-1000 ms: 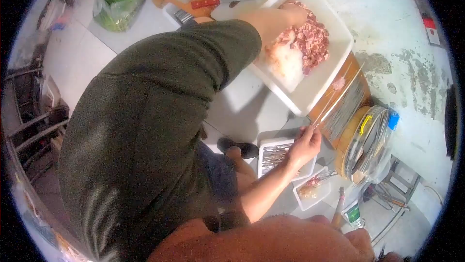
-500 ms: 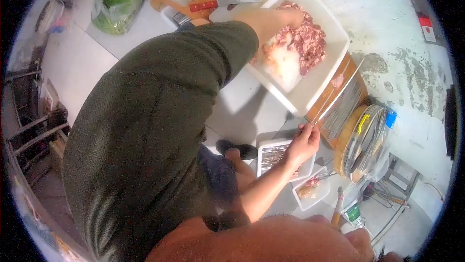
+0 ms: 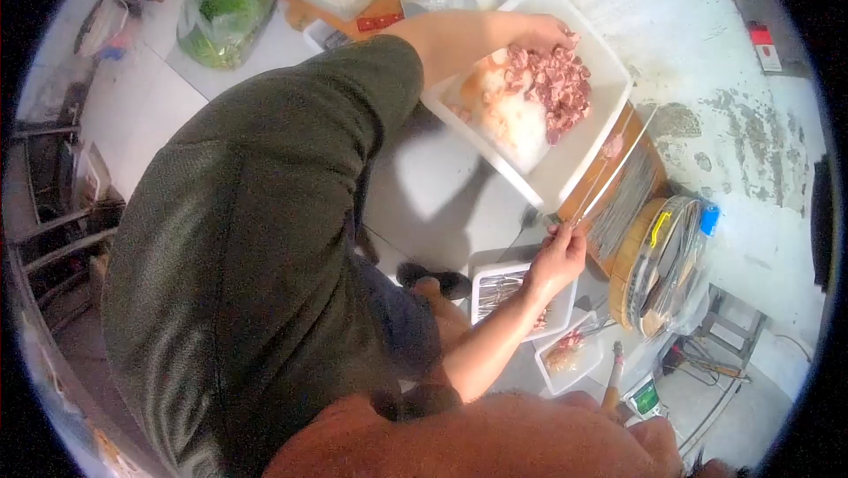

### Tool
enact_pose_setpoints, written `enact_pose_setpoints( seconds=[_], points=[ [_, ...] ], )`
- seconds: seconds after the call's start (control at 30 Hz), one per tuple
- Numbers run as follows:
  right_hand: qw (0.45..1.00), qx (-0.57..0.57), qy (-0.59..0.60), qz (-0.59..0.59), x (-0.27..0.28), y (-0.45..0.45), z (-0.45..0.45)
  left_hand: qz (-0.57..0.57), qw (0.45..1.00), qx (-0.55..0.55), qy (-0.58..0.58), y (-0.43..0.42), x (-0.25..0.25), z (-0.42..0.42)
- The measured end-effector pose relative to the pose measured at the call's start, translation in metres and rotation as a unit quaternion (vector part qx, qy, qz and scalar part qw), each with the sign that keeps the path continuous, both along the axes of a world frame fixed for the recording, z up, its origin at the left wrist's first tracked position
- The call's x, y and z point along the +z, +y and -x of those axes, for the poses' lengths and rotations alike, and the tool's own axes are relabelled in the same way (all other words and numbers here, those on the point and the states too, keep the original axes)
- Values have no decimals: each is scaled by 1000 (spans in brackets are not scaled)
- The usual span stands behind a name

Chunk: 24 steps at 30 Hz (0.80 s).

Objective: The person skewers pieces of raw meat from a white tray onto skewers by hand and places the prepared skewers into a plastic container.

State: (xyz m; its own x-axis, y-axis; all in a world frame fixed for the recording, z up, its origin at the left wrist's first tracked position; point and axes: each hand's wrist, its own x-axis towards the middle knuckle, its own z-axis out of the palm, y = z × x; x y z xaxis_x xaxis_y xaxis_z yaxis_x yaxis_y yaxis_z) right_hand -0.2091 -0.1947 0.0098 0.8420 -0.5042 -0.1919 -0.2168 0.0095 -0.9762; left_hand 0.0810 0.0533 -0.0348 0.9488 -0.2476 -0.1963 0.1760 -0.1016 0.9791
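Note:
My left hand (image 3: 546, 32) is closed at the upper edge of the meat, with a small reddish piece at its fingertips. Cut pieces of meat (image 3: 561, 94) lie beside a pale, whitish mass (image 3: 512, 125) in a white tray (image 3: 609, 116). Below the tray my right hand (image 3: 561, 257) is closed round the lower ends of thin skewers (image 3: 618, 173). One pink piece of meat (image 3: 612, 145) sits partway along a skewer. Under my right forearm is a white container (image 3: 480, 299) of skewers.
A round wooden tub (image 3: 623, 288) and loose skewers (image 3: 629, 200) are by the wall. A small tray (image 3: 561, 379) holds meat. Toward the top are a bag of greens (image 3: 221, 27), a clear box (image 3: 344, 5) of pale round pieces and a red-handled cleaver (image 3: 380, 22).
My left hand has come up out of the meat toward the tray's upper edge, and a piece now shows at its fingertips. My right hand has stayed nearly still with the skewers.

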Motion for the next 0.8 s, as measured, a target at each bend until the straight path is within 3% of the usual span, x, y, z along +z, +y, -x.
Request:
enact_pose_setpoints(
  seconds=[0.17, 0.27, 0.37, 0.47, 0.57, 0.67, 0.8],
  points=[
    [999, 15, -14, 34, 0, 4, 9, 194, 973, -92, 91, 3, -10, -2],
    [999, 14, -21, 25, -1, 5, 10, 231, 950, -160, 139, 5, -22, -4],
    [998, 41, -33, 18, -3, 3, 9, 252, 947, -143, 136, 1, -17, 8],
    [990, 93, -35, 97, -2, 3, 9, 191, 971, -117, 90, -4, 21, 40],
    [988, 119, -29, 89, -4, 2, 11, 169, 981, -96, 29, -7, 30, 49],
    [990, 127, -49, 45, -11, 0, 12, 318, 934, -149, 68, -10, 28, 52],
    [984, 154, -30, 80, -6, 4, 15, 369, 925, -76, 50, -16, 23, 59]
  ],
)
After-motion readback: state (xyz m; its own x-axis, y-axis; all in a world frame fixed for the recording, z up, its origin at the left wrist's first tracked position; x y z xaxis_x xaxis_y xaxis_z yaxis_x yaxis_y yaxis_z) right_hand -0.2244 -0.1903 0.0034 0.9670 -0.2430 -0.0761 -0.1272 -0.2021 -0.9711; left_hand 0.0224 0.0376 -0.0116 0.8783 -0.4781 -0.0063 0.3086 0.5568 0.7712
